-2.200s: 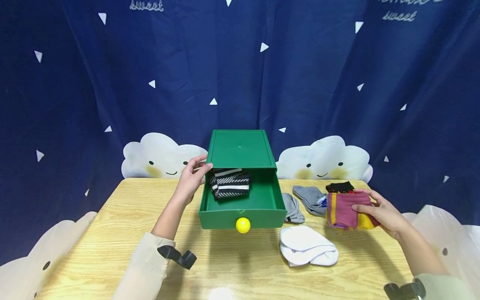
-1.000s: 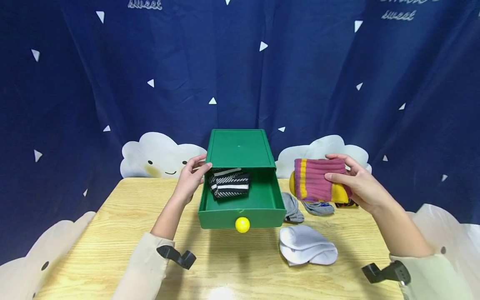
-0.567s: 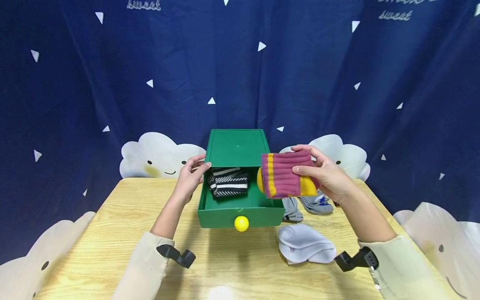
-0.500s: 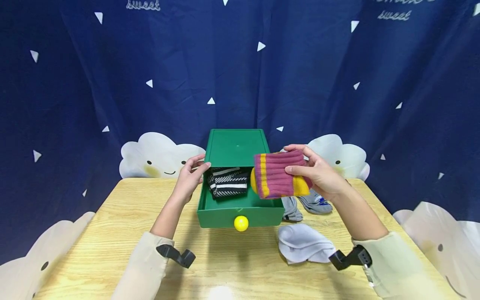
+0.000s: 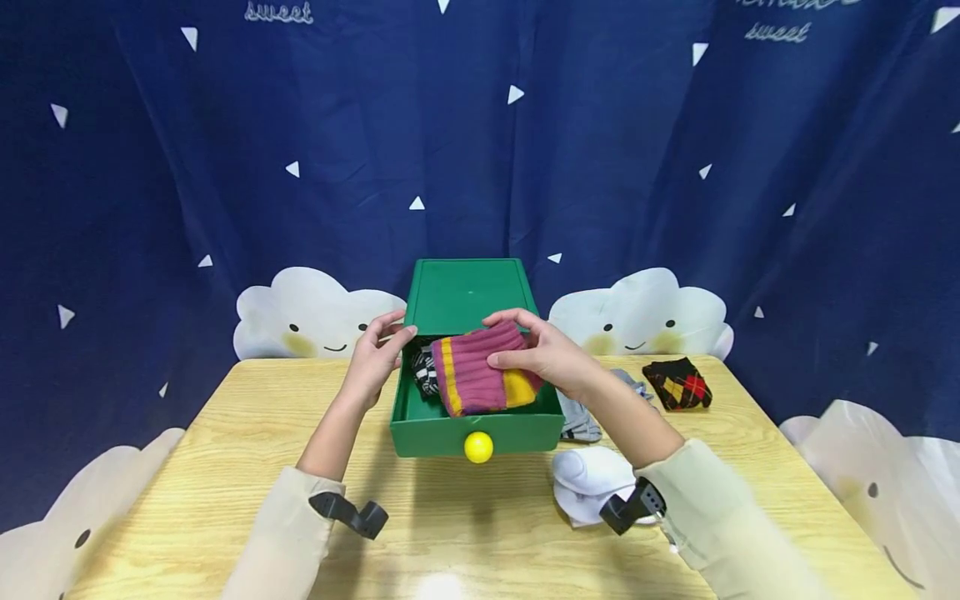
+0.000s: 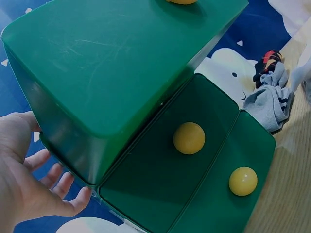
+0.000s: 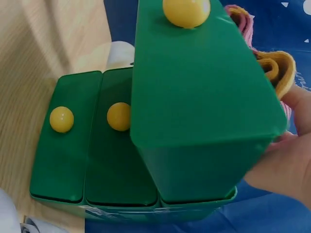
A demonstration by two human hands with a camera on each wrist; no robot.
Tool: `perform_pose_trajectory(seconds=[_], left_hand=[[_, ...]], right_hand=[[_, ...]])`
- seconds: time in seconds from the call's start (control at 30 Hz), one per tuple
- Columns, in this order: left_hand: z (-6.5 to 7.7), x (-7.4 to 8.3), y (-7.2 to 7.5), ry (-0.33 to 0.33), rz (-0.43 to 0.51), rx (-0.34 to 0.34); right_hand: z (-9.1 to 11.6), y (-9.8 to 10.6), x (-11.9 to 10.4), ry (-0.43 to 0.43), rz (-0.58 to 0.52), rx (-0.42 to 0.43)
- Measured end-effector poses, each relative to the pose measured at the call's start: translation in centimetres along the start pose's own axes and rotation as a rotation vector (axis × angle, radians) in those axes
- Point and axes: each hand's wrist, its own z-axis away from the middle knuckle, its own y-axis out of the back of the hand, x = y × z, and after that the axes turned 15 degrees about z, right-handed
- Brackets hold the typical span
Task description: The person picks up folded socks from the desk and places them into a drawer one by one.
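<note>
A small green cabinet (image 5: 469, 293) stands on the table, its top drawer (image 5: 431, 439) pulled out by a yellow knob (image 5: 478, 447). In that drawer lie black-and-white striped socks (image 5: 425, 372), partly hidden. Over the drawer, my right hand (image 5: 551, 357) pinches a folded pair of maroon socks (image 5: 474, 372) with yellow bands, thumb on the near side. In the right wrist view the folded yellow edge of these socks (image 7: 277, 70) shows past the drawer wall. My left hand (image 5: 372, 360) rests at the cabinet's left side, fingertips against its edge in the left wrist view.
Right of the cabinet lie grey socks (image 5: 579, 419), partly behind my right forearm, and white socks (image 5: 588, 477) nearer the front. Black argyle socks (image 5: 677, 383) sit farther right. Two lower drawers with yellow knobs (image 6: 189, 138) are closed.
My right hand has carried the maroon socks from the table's right side leftward and down into the drawer opening. The argyle socks show again. My left hand has stayed at the cabinet.
</note>
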Motion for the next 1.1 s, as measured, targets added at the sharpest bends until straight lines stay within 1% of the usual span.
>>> perform_pose_trajectory(seconds=[0.2,0.3,0.5,0.57,0.63,0.77,0.87,0.97,1.1], left_hand=[[0.2,0.0,0.0,-0.002,0.001,0.003],[0.2,0.0,0.0,-0.003,0.001,0.008],[0.2,-0.1,0.1,0.001,-0.007,0.003],[0.2,-0.1,0.1,0.002,-0.007,0.001],[0.2,-0.1,0.1,0.001,-0.004,-0.001],[0.1,0.1,0.1,-0.005,0.001,-0.001],[0.1,0.1,0.1,-0.003,0.002,0.002],[0.0,0.1,0.2,-0.002,0.006,0.002],[0.0,0.0,0.1,-0.004,0.007,-0.004]], right_hand=[[-1.0,-1.2,0.1,0.008,0.221,0.013],[-1.1,-1.5,0.0,0.0,0.361,0.006],[-1.2,-2.1,-0.5,-0.065,0.751,-0.026],[-1.2,-2.4,-0.7,-0.075,0.854,-0.026],[-1.2,-2.5,-0.9,-0.08,0.935,-0.008],[-1.2,-2.6,-0.9,-0.056,1.036,0.034],[-1.0,-2.7,-0.9,-0.015,1.075,0.076],[-0.6,-2.7,-0.9,0.015,1.093,0.135],[0.2,-2.3,-1.0,0.043,1.068,0.191]])
